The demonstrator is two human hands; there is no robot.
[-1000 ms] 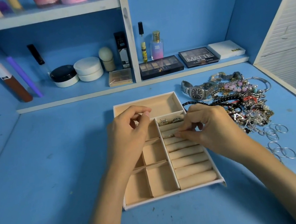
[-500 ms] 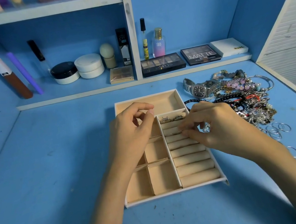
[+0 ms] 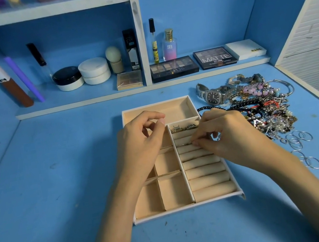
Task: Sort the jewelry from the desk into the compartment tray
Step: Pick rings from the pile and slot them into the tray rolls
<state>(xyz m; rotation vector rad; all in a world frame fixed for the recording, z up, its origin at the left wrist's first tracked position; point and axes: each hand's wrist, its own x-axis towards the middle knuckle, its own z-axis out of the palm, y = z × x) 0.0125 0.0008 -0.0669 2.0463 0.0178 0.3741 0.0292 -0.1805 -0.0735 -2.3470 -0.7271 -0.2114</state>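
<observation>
A beige compartment tray (image 3: 189, 207) with a white rim lies at the desk's centre. Its right column holds padded rolls, and a few small earrings (image 3: 184, 127) sit in the top slot. My right hand (image 3: 230, 139) pinches a thin gold piece (image 3: 185, 143) lying along the groove between two upper rolls. My left hand (image 3: 141, 142) is over the tray's left compartments, index finger curled toward the thumb; nothing shows between them. The jewelry pile (image 3: 268, 112) lies on the desk to the right of the tray.
A steel watch (image 3: 213, 96) lies at the pile's far left edge, and several silver hoops (image 3: 297, 140) are scattered at its near side. Makeup palettes (image 3: 173, 68), jars and bottles stand on the low shelf behind. A white louvred panel (image 3: 312, 38) borders the desk's right.
My right hand's fingertips shifted a little along the upper rolls with the thin piece. My left hand has stayed in place over the tray.
</observation>
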